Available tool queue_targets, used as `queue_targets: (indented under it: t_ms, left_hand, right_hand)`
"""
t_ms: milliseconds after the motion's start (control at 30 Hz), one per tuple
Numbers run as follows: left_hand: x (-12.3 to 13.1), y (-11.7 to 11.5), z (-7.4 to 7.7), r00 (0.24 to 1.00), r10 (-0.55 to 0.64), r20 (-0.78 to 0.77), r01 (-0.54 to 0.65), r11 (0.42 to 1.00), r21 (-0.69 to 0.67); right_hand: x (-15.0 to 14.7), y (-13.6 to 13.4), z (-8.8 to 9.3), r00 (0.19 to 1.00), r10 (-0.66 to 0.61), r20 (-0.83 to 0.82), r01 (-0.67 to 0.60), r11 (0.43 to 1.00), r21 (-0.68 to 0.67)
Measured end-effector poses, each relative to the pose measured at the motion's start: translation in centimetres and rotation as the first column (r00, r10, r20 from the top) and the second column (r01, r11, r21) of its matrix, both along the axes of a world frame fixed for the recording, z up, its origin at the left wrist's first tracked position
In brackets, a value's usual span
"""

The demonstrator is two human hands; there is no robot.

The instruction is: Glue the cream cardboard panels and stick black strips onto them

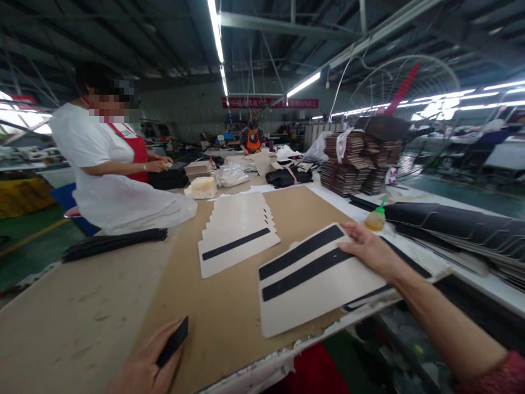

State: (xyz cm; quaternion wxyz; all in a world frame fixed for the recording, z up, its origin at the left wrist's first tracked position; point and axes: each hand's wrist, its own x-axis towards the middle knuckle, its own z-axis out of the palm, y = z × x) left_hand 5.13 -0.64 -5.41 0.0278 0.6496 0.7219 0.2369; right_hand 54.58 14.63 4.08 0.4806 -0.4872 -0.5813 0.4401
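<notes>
My right hand rests, fingers curled, on the far right edge of a cream board that carries two black strips and lies on the brown work table. My left hand sits at the table's near edge, closed around a short black strip. A fanned stack of cream boards with one black strip lies further up the table.
A glue bottle stands right of my board. Long black strips lie overlapped at right, and stacked dark pieces behind. A person in a white shirt and red apron works at the left side; another sits far back.
</notes>
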Motion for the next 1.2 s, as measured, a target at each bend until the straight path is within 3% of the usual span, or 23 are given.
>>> queue_targets:
  t_ms: [67, 133, 267, 333, 400, 467, 533, 567, 600, 667, 733, 800, 900, 967, 1067, 1200]
  left_hand:
    - [0.0, 0.1, -0.2, 1.000, 0.015, 0.022, -0.014, 1.000, -0.017]
    - [-0.1, 0.1, -0.5, 0.999, 0.024, 0.034, -0.023, 1.000, -0.015]
    - [-0.1, 0.1, -1.0, 0.999, 0.010, 0.042, -0.010, 1.000, -0.004]
    - [0.1, 0.0, -0.9, 0.999, 0.022, 0.028, -0.022, 1.000, 0.006]
    - [0.4, -0.2, -0.4, 1.000, 0.027, 0.001, -0.027, 1.000, 0.003]
    - [0.9, -0.3, 0.7, 1.000, 0.018, -0.019, -0.018, 0.999, -0.032]
    - [1.6, 0.2, 2.2, 1.000, 0.009, -0.030, -0.012, 0.996, -0.089]
    - [1.9, 0.9, 3.0, 0.999, -0.001, -0.038, -0.004, 0.991, -0.132]
    - [2.3, 1.7, 3.8, 0.999, -0.009, -0.051, 0.001, 0.988, -0.157]
    - [3.1, 4.0, 5.3, 0.995, -0.003, -0.101, -0.020, 0.974, -0.225]
    - [3.9, 6.5, 6.3, 0.989, 0.037, -0.146, -0.073, 0.966, -0.249]
    - [4.7, 8.8, 6.8, 0.984, 0.075, -0.165, -0.115, 0.961, -0.252]
    - [5.8, 10.8, 6.7, 0.974, 0.125, -0.191, -0.174, 0.948, -0.267]
    - [6.1, 11.3, 6.4, 0.970, 0.135, -0.203, -0.189, 0.943, -0.275]
    - [6.2, 10.8, 6.2, 0.972, 0.111, -0.206, -0.167, 0.946, -0.278]
    - [6.1, 7.2, 6.2, 0.978, 0.053, -0.201, -0.111, 0.951, -0.288]
  right_hand:
    - [6.3, 1.3, 0.2, 0.996, -0.064, 0.063, 0.069, 0.994, -0.089]
    - [11.4, 2.4, -0.7, 0.976, -0.165, 0.143, 0.190, 0.964, -0.184]
    - [17.0, 4.0, -4.1, 0.947, -0.266, 0.182, 0.306, 0.917, -0.256]
    - [18.6, 4.7, -5.4, 0.940, -0.254, 0.227, 0.303, 0.928, -0.215]
    - [19.8, 5.6, -6.0, 0.896, -0.242, 0.373, 0.309, 0.942, -0.131]
    - [20.2, 6.8, -6.0, 0.734, -0.310, 0.604, 0.351, 0.935, 0.053]
    - [18.5, 8.3, -5.7, 0.536, -0.430, 0.726, 0.305, 0.901, 0.308]
    - [16.6, 9.0, -5.5, 0.499, -0.462, 0.733, 0.232, 0.886, 0.401]
    - [13.9, 9.5, -5.2, 0.520, -0.453, 0.724, 0.141, 0.882, 0.450]
    - [6.7, 9.8, -4.4, 0.610, -0.270, 0.745, -0.042, 0.928, 0.371]
    - [-1.5, 9.4, -3.6, 0.631, -0.030, 0.775, -0.222, 0.950, 0.218]
    - [-8.7, 9.1, -3.3, 0.560, 0.126, 0.819, -0.419, 0.895, 0.149]
    - [-15.4, 9.8, -3.8, 0.419, 0.111, 0.901, -0.470, 0.876, 0.111]
    - [-17.1, 10.4, -4.4, 0.368, 0.091, 0.925, -0.439, 0.894, 0.087]
    - [-17.1, 9.8, -4.6, 0.324, 0.099, 0.941, -0.448, 0.892, 0.060]
    - [-15.1, 4.7, -4.9, 0.281, 0.123, 0.952, -0.512, 0.858, 0.040]
